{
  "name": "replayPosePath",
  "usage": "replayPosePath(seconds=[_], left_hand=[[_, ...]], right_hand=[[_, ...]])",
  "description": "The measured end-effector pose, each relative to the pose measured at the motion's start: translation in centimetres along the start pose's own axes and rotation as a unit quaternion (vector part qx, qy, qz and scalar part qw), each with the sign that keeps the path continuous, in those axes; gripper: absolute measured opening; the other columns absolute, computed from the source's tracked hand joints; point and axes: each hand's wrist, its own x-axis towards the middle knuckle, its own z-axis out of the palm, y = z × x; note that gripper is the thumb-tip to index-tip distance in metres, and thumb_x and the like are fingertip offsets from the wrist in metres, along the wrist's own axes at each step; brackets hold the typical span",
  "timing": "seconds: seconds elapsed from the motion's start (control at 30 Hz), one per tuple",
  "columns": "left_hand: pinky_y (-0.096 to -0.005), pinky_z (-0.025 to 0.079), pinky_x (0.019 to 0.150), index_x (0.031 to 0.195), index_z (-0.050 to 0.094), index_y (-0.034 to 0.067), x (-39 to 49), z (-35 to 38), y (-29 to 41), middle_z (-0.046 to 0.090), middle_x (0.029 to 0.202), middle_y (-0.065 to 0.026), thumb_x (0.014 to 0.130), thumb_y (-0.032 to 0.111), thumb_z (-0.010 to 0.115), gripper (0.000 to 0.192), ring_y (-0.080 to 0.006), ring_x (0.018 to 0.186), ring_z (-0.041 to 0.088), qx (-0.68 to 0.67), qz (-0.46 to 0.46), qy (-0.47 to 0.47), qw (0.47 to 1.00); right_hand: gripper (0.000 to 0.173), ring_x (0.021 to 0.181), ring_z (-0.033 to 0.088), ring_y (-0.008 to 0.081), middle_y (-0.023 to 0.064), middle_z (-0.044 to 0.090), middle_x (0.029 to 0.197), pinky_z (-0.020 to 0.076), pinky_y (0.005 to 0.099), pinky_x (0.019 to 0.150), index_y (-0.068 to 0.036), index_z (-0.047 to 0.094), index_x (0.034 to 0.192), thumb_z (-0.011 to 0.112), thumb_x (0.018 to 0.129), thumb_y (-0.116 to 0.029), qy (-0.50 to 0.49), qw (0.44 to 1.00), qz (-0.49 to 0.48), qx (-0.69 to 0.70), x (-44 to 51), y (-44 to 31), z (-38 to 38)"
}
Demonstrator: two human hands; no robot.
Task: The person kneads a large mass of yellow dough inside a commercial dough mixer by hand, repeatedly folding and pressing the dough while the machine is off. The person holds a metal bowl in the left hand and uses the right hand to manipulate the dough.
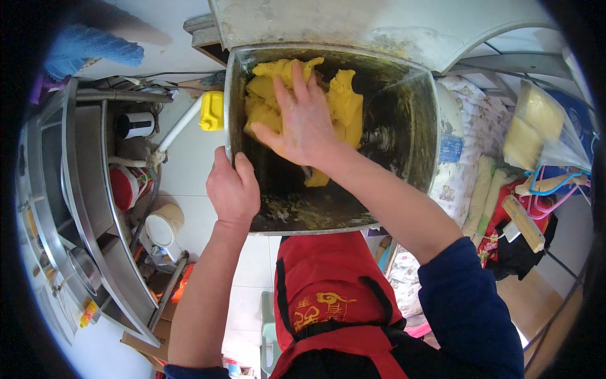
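Observation:
A rectangular metal trough [303, 211], seemingly the tub of a dough mixer, stands right in front of me. Its inner walls are dark and smeared. Torn masses of yellow dough [348, 109] fill its far left part. My right hand [303, 118] lies palm down on the dough with fingers spread; some dough is hidden beneath it. Around the left rim of the trough my left hand [234, 184] is closed, thumb on the inner side. A metal shaft fitting [374, 137] shows partly beside the dough's right edge.
On the left stands a metal rack-like sink unit [90, 180], with a white lidded bucket [163, 225] near it. A yellow jug [211, 111] sits beyond the trough's left wall. Patterned cloth [478, 113] and hangers [558, 182] crowd the right. A green stool [268, 331] is below.

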Motion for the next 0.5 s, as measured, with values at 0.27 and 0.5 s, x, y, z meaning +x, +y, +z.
replayPosePath(seconds=[0.27, 0.5], left_hand=[[-0.0556, 0.045, 0.070, 0.097, 0.053, -0.004, 0.1, 0.1, 0.0, 0.062, 0.080, -0.0299, 0.095, 0.020, 0.049, 0.025, -0.0512, 0.076, 0.059, 0.001, 0.012, 0.010, 1.000], [-0.0549, 0.045, 0.069, 0.099, 0.054, -0.003, 0.1, 0.2, -0.2, 0.063, 0.079, -0.0281, 0.096, 0.020, 0.048, 0.025, -0.0499, 0.077, 0.060, 0.003, 0.012, 0.018, 1.000]], right_hand=[[0.080, 0.136, 0.032, 0.0544, 0.0323, 0.036, 0.148, 0.0257, 0.0553, 0.116, 0.005, 0.048, 0.139, 0.065, 0.078, -0.044, -0.008, 0.998, -0.066, -0.009, -1.7, -0.1, 1.9], [0.069, 0.127, 0.045, 0.0464, 0.0307, 0.049, 0.139, 0.0238, 0.0545, 0.116, 0.004, 0.057, 0.131, 0.063, 0.078, -0.041, -0.067, 0.993, -0.093, -0.023, -2.1, -0.6, 4.9]])
